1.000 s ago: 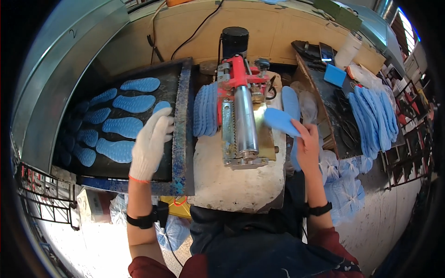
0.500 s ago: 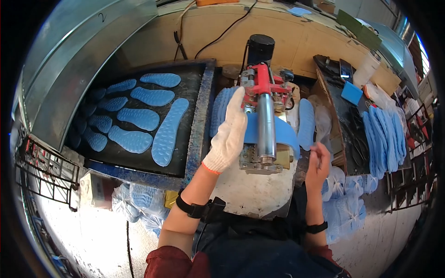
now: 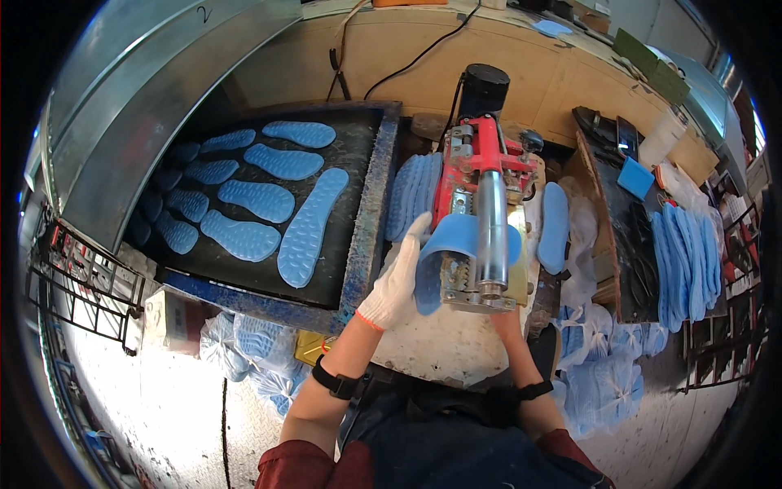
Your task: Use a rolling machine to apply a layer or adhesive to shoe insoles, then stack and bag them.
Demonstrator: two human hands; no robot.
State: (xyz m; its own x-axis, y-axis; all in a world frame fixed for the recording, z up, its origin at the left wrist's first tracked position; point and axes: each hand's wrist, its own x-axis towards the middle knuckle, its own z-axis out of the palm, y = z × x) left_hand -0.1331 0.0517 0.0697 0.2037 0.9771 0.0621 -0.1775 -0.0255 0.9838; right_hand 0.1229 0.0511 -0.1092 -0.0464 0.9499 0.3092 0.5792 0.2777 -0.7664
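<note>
Blue insole [image 3: 456, 240] curled under the roller [image 3: 491, 232], gripped at its near edge by the gloved left hand [image 3: 401, 277]. Right hand sat hidden beneath the machine [image 3: 481, 220]; its grip could not be told.

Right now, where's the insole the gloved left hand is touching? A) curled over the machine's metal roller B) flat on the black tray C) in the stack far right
A: the left hand presses a blue insole that bends around the metal roller.

Blue insoles [image 3: 269, 200] are lying in rows on a dark conveyor tray [image 3: 368, 220] at the left. A stack of blue insoles [image 3: 684, 261] is resting at the right, and tied bags of insoles [image 3: 607, 383] are sitting below.
</note>
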